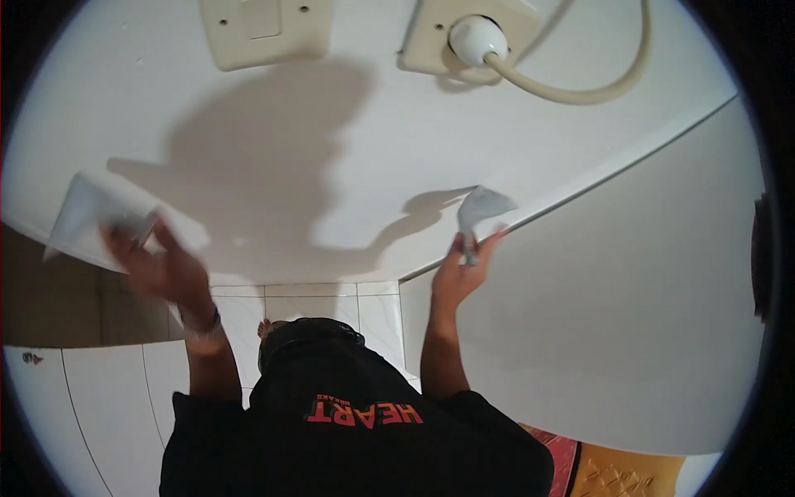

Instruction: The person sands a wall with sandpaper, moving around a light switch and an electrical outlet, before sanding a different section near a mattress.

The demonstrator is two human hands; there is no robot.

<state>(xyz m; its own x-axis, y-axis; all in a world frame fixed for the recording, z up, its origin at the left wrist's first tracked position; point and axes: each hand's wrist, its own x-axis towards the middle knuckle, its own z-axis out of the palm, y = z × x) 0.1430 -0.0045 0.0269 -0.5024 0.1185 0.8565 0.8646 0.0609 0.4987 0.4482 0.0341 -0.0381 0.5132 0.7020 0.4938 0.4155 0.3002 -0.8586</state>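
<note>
My left hand (161, 265), blurred by motion, is closed on a flat, pale grey plate-like tool (87, 215) at the left, close to the white wall (389, 141). On the right, my right hand (462, 277) grips the handle of a small scraper (484, 207). Its wide grey blade points up and lies near the wall, by the corner edge. Whether either blade touches the wall cannot be told. Shadows of my head, hands and both tools fall on the wall between them.
A light switch (267, 29) and a socket with a round white plug (478, 41) and cable (580, 93) are on the wall above. A grey panel (613, 290) stands at the right. Tiled floor (377, 319) and a red-and-orange patterned item (613, 472) show below.
</note>
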